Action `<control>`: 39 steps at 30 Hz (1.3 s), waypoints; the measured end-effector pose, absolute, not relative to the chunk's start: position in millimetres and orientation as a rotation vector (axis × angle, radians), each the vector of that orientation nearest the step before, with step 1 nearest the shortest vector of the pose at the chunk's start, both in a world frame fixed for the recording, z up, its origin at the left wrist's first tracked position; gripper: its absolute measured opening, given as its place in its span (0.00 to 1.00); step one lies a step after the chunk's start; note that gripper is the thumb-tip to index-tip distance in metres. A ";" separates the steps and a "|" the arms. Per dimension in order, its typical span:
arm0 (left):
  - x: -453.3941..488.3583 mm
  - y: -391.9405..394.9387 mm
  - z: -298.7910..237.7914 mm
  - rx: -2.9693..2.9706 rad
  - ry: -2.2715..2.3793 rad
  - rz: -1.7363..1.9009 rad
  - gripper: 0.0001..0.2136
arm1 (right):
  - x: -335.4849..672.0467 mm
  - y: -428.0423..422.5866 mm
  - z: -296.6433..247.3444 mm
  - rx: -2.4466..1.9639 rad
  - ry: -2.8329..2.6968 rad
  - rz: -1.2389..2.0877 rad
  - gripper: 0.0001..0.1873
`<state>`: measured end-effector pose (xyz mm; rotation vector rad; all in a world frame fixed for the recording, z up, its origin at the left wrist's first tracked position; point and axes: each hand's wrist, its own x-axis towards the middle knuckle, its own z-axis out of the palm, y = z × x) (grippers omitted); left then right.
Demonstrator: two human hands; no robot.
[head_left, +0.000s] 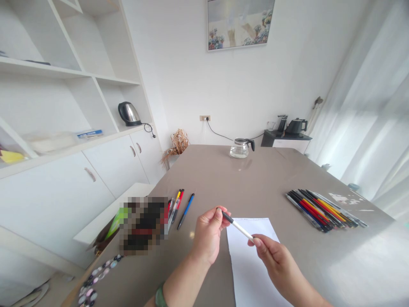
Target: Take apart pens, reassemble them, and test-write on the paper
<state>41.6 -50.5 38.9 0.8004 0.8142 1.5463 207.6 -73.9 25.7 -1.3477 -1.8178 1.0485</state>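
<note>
Grey-brown tabletop (223, 179) filled the foreground of the white room, with a glass carafe (241, 148) near its far edge. Above the near end, both hands held a white pen (240, 229) between them, just over the top left corner of a sheet of white paper (252, 264). The left hand (207, 234) was curled, thumb and forefinger pinched on the pen's black end (cap or tip, I could not tell). The right hand (273, 256) pinched the white end, knuckles up. The pen sloped down from left to right. A row of coloured pens (322, 207) lay well apart on the right.
</note>
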 end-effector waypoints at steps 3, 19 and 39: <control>41.7 -50.8 39.1 0.790 0.810 1.547 0.08 | 206.5 -76.6 27.3 -1.363 -1.875 0.931 0.16; 38.9 -47.1 34.0 0.684 0.772 1.480 0.09 | 205.8 -74.2 22.2 -1.398 -1.942 0.788 0.17; 38.8 -46.3 33.7 0.782 0.825 1.463 0.09 | 212.5 -68.8 21.5 -1.358 -1.928 0.791 0.18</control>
